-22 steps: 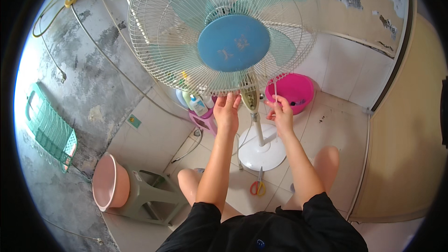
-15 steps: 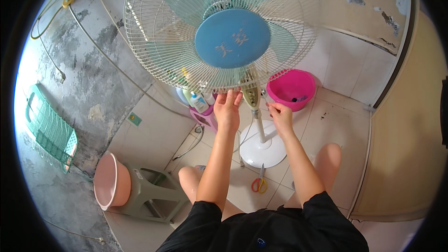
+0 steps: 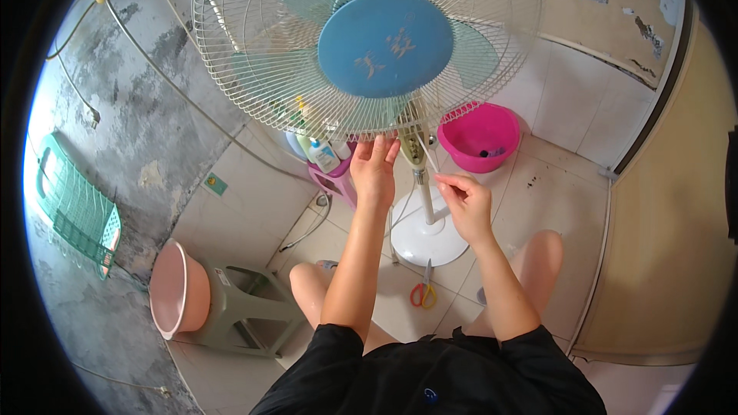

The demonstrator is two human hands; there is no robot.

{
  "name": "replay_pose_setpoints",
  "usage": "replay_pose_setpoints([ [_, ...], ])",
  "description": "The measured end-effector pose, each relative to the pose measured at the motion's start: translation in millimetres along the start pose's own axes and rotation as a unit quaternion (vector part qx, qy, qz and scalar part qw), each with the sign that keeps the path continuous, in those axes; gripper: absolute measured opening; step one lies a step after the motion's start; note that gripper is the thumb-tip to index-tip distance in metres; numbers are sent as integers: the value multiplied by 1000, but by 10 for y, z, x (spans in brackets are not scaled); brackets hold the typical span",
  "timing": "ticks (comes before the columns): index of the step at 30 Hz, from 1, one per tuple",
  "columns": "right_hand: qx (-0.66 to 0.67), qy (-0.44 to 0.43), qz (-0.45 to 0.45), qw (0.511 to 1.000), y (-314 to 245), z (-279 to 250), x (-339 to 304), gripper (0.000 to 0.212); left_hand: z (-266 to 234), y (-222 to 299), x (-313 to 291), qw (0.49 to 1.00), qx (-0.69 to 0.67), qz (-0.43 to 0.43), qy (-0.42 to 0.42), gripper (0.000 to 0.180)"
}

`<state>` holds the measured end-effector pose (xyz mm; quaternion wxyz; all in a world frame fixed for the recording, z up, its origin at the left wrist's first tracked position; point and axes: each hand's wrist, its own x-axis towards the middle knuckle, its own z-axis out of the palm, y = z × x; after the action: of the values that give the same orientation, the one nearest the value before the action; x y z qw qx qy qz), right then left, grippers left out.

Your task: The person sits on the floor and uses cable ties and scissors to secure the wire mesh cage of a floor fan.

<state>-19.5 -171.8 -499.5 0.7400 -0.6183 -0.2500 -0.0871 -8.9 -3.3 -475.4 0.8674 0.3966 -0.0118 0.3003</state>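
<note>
A standing fan with a blue center cap (image 3: 386, 44), pale green blades and a white wire guard (image 3: 261, 100) fills the upper middle. My left hand (image 3: 374, 177) is at the guard's lower rim, its fingertips closed on the wires. To the right of the fan's pole, my right hand (image 3: 467, 204) pinches the lower end of a thin white strip (image 3: 427, 155), which slants up toward the rim. Its upper end is hard to make out. Below the hands is the fan's round white base (image 3: 430, 242).
Scissors (image 3: 423, 294) with red and yellow handles lie on the tiles before the base. A bright pink basin (image 3: 453, 155) sits behind it to the right. Bottles (image 3: 324, 157) stand on a pink stool (image 3: 337, 184). At left are a grey-green stool (image 3: 257, 307) and a peach basin (image 3: 201, 296).
My right hand has moved slightly down, and the white strip above it now shows as a straight line. My left hand stays at the rim. The whole view has shifted a little.
</note>
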Motion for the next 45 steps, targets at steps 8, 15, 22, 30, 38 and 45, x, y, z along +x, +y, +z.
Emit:
replay_pose_setpoints([
  [8, 75, -18, 83, 994, 85, 140, 284, 20, -15, -24, 14, 1000, 3, 0, 3, 27],
  [15, 152, -37, 60, 986, -52, 300, 376, 24, -8, -18, -2, 1000, 11, 3, 9, 27],
  [22, 28, 157, -140, 977, 268, 574, 567, 17, 36, -49, -6, 1000, 2, -1, 16, 26],
  [30, 204, 305, -126, 922, 387, 903, 607, 16, 63, -42, -54, 1000, 6, 14, 28, 24],
  [38, 223, 231, -122, 939, 644, 808, 681, 45, 70, -64, -49, 1000, -4, 5, 25, 22],
  [45, 312, 112, -90, 939, 669, 711, 748, 78, 85, -34, -75, 1000, 9, -9, 28, 21],
])
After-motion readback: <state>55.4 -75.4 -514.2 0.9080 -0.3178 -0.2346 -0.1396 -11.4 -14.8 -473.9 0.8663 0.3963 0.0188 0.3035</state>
